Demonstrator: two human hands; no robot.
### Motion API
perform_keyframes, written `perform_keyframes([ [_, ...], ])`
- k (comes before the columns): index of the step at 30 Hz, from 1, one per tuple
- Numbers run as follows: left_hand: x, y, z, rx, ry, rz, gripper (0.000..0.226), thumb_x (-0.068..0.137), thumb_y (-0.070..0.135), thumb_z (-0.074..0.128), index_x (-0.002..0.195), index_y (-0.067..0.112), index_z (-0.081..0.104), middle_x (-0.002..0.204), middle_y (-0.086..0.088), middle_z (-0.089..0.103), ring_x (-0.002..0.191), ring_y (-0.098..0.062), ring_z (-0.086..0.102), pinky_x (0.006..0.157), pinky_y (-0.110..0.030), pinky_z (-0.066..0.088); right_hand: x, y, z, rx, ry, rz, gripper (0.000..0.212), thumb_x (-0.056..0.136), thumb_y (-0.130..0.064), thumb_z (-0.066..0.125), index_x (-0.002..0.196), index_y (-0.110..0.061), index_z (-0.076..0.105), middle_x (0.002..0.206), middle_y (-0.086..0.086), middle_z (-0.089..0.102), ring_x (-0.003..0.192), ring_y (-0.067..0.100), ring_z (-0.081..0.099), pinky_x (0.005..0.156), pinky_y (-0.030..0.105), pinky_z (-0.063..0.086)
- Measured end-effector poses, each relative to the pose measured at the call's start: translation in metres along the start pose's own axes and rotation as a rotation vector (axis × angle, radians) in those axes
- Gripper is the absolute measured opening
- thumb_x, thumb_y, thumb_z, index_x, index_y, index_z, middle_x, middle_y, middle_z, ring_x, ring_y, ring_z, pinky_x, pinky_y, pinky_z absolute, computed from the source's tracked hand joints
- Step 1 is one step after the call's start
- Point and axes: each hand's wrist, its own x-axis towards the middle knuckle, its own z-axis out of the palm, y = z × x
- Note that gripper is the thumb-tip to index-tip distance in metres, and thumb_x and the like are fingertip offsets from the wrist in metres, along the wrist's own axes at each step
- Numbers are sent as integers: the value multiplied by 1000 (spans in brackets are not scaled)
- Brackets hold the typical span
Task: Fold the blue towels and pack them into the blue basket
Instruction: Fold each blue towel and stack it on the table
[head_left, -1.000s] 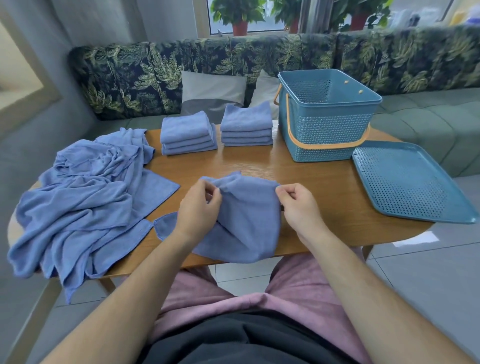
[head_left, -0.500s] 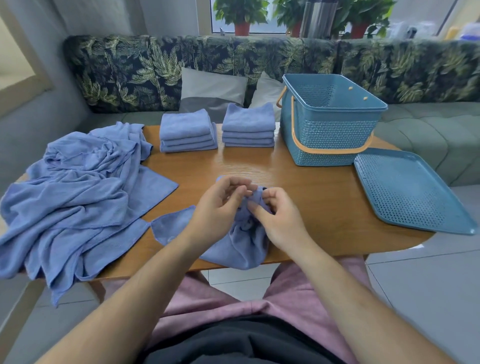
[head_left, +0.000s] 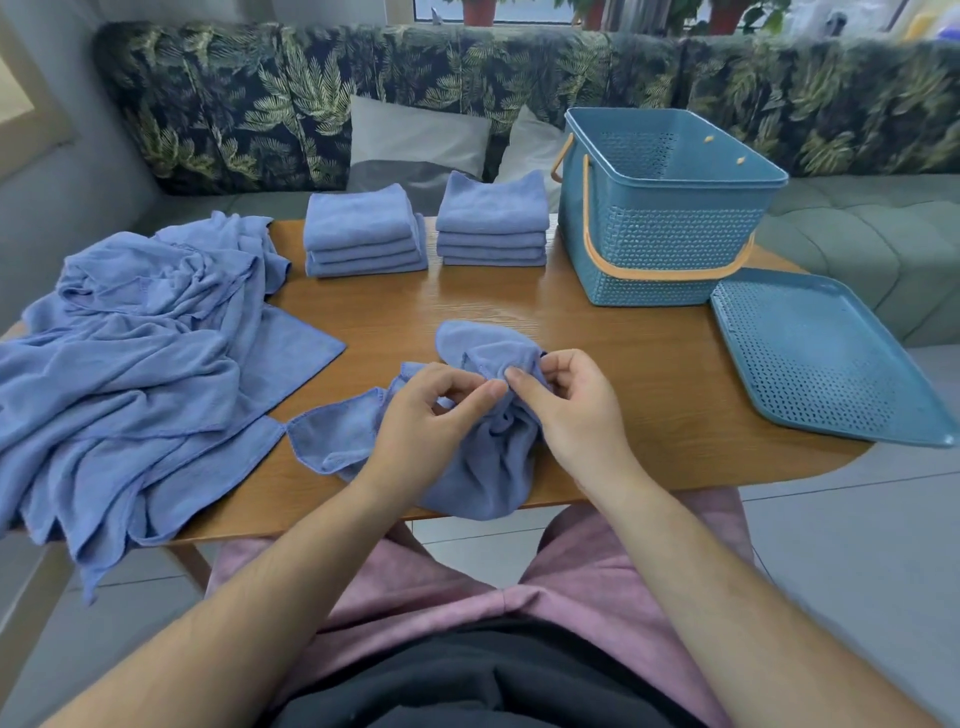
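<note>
A crumpled blue towel (head_left: 483, 467) lies at the table's near edge and hangs partly over it. My left hand (head_left: 426, 421) and my right hand (head_left: 566, 405) meet above it, each pinching its bunched top edge. A loose heap of blue towels (head_left: 130, 364) covers the table's left end. Two stacks of folded blue towels (head_left: 363, 234) (head_left: 493, 223) stand at the back. The blue basket (head_left: 670, 228) with its orange handle stands at the back right; its inside looks empty.
The blue perforated lid (head_left: 826, 358) lies flat on the wooden table (head_left: 623, 374) at the right, overhanging the edge. A leaf-patterned sofa with cushions (head_left: 415, 140) runs behind the table. Tiled floor lies to the right.
My hands, held apart on the towel's top edge a second ago, have come together at the middle and bunched the towel between them.
</note>
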Motion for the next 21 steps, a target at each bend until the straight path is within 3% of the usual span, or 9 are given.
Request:
perform_keyframes([
  [3, 3, 2, -3, -119, -5, -75, 11, 91, 20, 74, 88, 10, 70, 84, -1, 67, 79, -9, 60, 74, -21, 47, -2, -3, -1, 38, -50, -4, 24, 84, -23, 83, 93, -14, 62, 93, 15, 73, 84, 19, 70, 74, 33, 58],
  [6, 9, 0, -11, -210, 69, -89, 11, 97, 16, 66, 93, 7, 63, 82, 0, 60, 77, -11, 55, 71, -21, 47, 5, -3, -8, 11, -63, -28, 14, 92, -16, 75, 91, -15, 61, 83, 7, 70, 75, 12, 65, 69, 26, 53],
  [9, 19, -4, -25, -246, 206, -85, 8, 102, 19, 58, 98, 12, 58, 83, 1, 60, 80, -11, 57, 79, -27, 49, 18, 0, -22, -74, 110, -60, 13, 98, -21, 66, 90, -21, 56, 77, -4, 64, 69, 8, 57, 67, 23, 46],
  [12, 30, -14, -44, -230, 338, -134, 13, 103, 27, 55, 102, 15, 57, 84, -1, 65, 80, -15, 64, 77, -31, 54, 30, 5, -40, -126, 284, -58, 12, 101, -29, 61, 99, -21, 53, 84, -6, 64, 76, 7, 60, 73, 26, 45],
  [16, 43, -26, -67, -269, 404, -177, 14, 100, 36, 57, 98, 23, 56, 77, -6, 56, 75, -22, 55, 71, -40, 51, 34, 6, -54, -98, 352, -41, 16, 100, -29, 61, 110, -21, 52, 83, -3, 62, 74, 11, 60, 72, 29, 46],
  [19, 47, -26, -72, -240, 433, -183, 13, 102, 32, 56, 103, 19, 55, 73, -4, 50, 69, -16, 48, 58, -31, 47, 37, 3, -57, -88, 284, -74, 5, 101, -27, 59, 104, -30, 60, 81, -1, 63, 71, 10, 56, 71, 30, 46],
  [21, 48, -26, -72, -241, 460, -168, 14, 102, 29, 57, 108, 17, 54, 68, 0, 47, 62, -12, 45, 53, -26, 43, 38, 1, -58, -73, 233, -77, 11, 102, -25, 57, 98, -29, 66, 83, -6, 67, 75, 6, 56, 72, 29, 46],
])
